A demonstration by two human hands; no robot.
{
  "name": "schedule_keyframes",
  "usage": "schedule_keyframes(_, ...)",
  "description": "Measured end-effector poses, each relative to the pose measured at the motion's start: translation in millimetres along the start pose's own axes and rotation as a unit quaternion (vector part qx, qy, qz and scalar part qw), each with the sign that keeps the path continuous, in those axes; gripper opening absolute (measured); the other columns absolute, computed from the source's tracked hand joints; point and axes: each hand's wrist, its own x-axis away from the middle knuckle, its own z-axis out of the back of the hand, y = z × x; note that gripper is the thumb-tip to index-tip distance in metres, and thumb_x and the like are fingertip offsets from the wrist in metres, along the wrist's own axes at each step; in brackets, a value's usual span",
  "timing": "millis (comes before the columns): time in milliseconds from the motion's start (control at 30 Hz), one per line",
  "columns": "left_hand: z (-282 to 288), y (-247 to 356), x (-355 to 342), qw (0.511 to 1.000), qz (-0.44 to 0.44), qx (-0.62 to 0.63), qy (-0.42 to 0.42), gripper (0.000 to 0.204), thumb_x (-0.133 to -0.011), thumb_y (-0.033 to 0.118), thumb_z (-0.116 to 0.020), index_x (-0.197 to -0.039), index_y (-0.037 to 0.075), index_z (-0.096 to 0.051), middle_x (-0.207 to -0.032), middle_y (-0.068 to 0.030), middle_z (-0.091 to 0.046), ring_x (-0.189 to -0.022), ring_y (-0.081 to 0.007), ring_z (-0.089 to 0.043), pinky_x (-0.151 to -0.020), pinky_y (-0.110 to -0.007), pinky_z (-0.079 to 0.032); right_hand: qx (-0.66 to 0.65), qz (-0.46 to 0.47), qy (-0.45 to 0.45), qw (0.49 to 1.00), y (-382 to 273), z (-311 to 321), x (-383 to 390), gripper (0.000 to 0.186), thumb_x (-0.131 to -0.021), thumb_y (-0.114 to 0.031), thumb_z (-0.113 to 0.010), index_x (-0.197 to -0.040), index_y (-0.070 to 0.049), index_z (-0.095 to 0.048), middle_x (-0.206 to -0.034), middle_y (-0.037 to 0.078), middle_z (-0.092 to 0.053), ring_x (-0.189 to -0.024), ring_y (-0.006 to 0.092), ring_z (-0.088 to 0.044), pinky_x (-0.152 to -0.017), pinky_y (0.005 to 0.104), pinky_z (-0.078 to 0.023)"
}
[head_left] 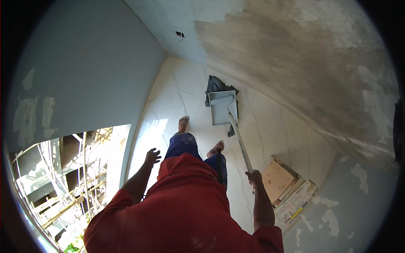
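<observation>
Right hand (255,178): we see its fingers closed round the near end of a long pale pole (240,142), the forearm stretched forward from the red sleeve.
Left hand (152,157): its fingers are loosely spread and hold nothing, out to the left of the blue trousers (181,144).
Pole: it slants forward and to the left; small dark marks run along the shaft, too fine for us to read.
Roller (221,100): joined to the pole's far end by a thin bent frame, it lies in the far part of the tray (220,117), which sits on the tiled floor (278,135) with crumpled black plastic (217,86) showing beyond it.
Feet: both bare; the left foot (182,125) is ahead, the right foot (216,148) partly covered by the trousers.
Stack (279,182): boards and printed sheets lie to the right of the right hand; we see a yellow strip but cannot make out the print.
Hard to see: a dark strip (219,166) by the right leg, which we cannot identify; glare washes out part of the left opening (80,177), and the dark fisheye rim cuts off the patchy walls.
</observation>
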Motion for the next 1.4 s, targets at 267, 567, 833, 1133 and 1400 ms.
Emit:
schedule_keyframes(267, 7.2, -79.3, 61.5, 1.000, 0.004, 0.029, 0.005, 0.061, -0.094, 0.025, -0.063, -0.145, 0.005, -0.037, -0.115, -0.0099, -0.065, -0.094, -0.0264, -0.067, -0.082, -0.045, -0.052, -0.089, 0.033, -0.035, 0.995, 6.3, 18.5, -33.0, 0.034, -0.087, -0.033, -0.066, -0.086, -0.001, -0.057, -0.056, 0.003, -0.051, -0.040, 0.0146, -0.049, -0.037, 0.0318, -0.041)
schedule_keyframes(567, 6.8, -99.1, 80.0, 0.995, -0.067, 0.070, -0.009, 0.052, -0.097, 0.023, -0.058, -0.143, 0.006, -0.041, -0.117, -0.0094, -0.064, -0.097, -0.0234, -0.066, -0.083, -0.042, -0.053, -0.033, -0.007, -0.023, 0.999, 4.7, 6.2, -29.0, 0.048, -0.093, -0.047, -0.055, -0.098, 0.001, -0.058, -0.063, 0.007, -0.052, -0.045, 0.0213, -0.053, -0.040, 0.0365, -0.046)
schedule_keyframes(833, 15.5, -182.1, 66.7, 0.997, -0.018, 0.071, -0.030, 0.049, -0.095, 0.024, -0.061, -0.138, 0.006, -0.046, -0.104, -0.0052, -0.066, -0.084, -0.0190, -0.066, -0.073, -0.037, -0.053, 0.040, -0.028, 0.002, 0.999, 36.1, -34.6, -33.7, 0.050, -0.093, -0.047, -0.056, -0.105, 0.001, -0.061, -0.061, 0.013, -0.057, -0.050, 0.0298, -0.062, -0.044, 0.0416, -0.050)
schedule_keyframes(1133, 30.3, -205.9, 18.8, 0.998, -0.006, 0.056, -0.038, 0.046, -0.095, 0.024, -0.058, -0.137, 0.009, -0.047, -0.098, -0.0026, -0.065, -0.077, -0.0178, -0.065, -0.065, -0.035, -0.053, 0.036, -0.030, 0.009, 0.999, 76.4, -59.3, 31.7, 0.052, -0.093, -0.051, -0.054, -0.089, 0.000, -0.059, -0.056, 0.011, -0.052, -0.042, 0.0259, -0.053, -0.039, 0.0408, -0.043)
schedule_keyframes(1400, 18.3, -171.5, 52.2, 0.990, -0.086, 0.113, -0.023, 0.041, -0.097, 0.023, -0.055, -0.135, 0.010, -0.048, -0.116, -0.0075, -0.064, -0.094, -0.0223, -0.066, -0.080, -0.039, -0.053, -0.101, -0.089, -0.017, 0.991, 129.3, -87.9, 61.8, 0.045, -0.092, -0.051, -0.058, -0.078, -0.009, -0.054, -0.054, 0.005, -0.045, -0.039, 0.0207, -0.050, -0.035, 0.0366, -0.040)
